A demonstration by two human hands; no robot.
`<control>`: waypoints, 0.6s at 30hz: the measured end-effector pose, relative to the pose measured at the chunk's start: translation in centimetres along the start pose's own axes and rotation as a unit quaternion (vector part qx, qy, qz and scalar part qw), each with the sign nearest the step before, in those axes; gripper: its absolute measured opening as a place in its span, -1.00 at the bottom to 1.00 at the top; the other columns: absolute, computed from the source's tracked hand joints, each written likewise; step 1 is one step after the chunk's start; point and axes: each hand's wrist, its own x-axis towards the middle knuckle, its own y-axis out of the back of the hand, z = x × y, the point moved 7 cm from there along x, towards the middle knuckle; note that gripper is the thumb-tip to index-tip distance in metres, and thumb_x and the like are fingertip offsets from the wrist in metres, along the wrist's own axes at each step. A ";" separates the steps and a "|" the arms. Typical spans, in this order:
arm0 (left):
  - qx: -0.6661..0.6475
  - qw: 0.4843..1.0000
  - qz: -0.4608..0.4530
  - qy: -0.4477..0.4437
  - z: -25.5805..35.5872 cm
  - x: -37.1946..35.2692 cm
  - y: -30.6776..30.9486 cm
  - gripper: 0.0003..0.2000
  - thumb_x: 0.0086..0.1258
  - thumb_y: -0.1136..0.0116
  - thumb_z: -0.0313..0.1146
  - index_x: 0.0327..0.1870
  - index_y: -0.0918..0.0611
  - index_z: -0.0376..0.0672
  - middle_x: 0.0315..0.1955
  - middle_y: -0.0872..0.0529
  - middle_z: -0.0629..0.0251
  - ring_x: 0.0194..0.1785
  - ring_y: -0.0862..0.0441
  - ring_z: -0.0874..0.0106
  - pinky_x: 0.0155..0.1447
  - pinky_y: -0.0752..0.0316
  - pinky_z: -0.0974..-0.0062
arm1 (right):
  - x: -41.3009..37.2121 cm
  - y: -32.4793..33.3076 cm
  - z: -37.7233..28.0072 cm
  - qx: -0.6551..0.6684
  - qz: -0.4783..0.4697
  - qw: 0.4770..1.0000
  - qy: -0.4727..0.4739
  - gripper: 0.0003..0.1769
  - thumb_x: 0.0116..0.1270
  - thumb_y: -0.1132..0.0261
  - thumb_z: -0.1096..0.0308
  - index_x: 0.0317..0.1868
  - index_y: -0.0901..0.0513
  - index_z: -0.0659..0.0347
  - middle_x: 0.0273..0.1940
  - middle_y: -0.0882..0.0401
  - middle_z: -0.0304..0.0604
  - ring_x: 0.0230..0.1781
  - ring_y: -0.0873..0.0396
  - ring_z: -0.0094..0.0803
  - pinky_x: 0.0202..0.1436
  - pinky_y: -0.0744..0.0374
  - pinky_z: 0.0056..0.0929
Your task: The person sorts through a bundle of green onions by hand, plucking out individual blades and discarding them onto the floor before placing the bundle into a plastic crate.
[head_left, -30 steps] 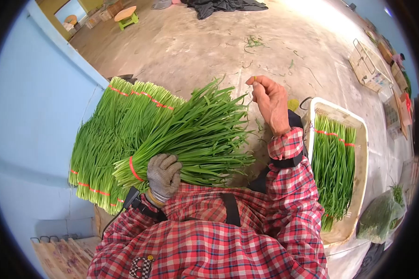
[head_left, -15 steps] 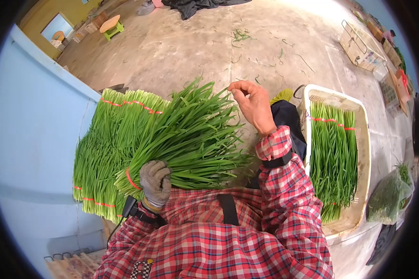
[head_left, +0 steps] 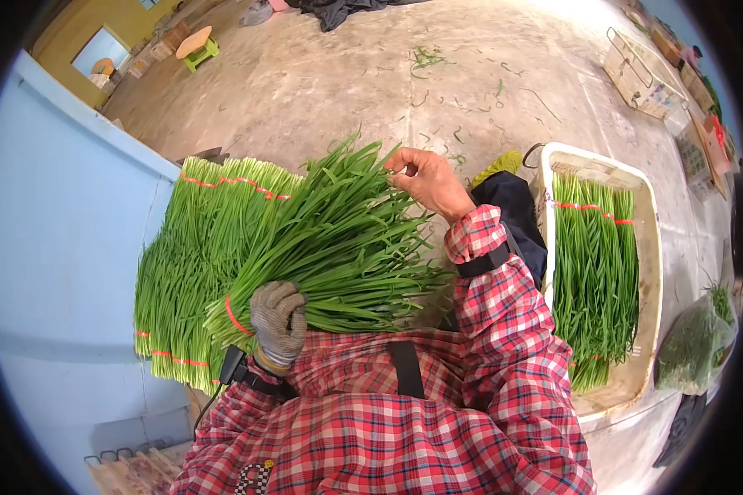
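Observation:
My left hand (head_left: 279, 323), in a grey knit glove, is closed around the banded lower end of a bundle of garlic chives (head_left: 338, 239). The bundle's loose leaves fan out up and to the right, above my lap. A red band (head_left: 236, 317) circles its stems beside the glove. My bare right hand (head_left: 431, 180) is pinched at the leaf tips along the bundle's upper right edge; the thin tip between thumb and forefinger is barely visible. More banded chive bundles (head_left: 182, 272) lie stacked to the left, partly under the held one.
A white plastic crate (head_left: 648, 272) on the right holds several banded chive bundles (head_left: 594, 280). Beyond it sits a clear bag of greens (head_left: 695, 346). A blue wall (head_left: 66, 231) borders the left side. Leaf scraps (head_left: 428, 58) litter the concrete floor, and another crate (head_left: 640, 78) stands far right.
My right hand has moved left and slightly down, closer to the bundle's leaf tips. The left hand keeps its hold on the bundle, nearly still.

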 end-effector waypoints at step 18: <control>0.016 1.000 0.014 0.008 -0.3 0.1 -0.3 -0.89 0.11 -0.16 -0.43 -0.32 -0.65 -0.11 -0.22 -0.67 0.23 -0.09 -0.59 0.12 0.05 -0.43 0.16 | -0.3 -0.6 0.1 0.017 0.044 0.997 0.064 -0.78 0.23 -0.24 0.33 -0.18 -0.72 0.21 -0.35 -0.66 0.01 -0.31 -0.65 -0.15 -0.17 -0.58 -0.27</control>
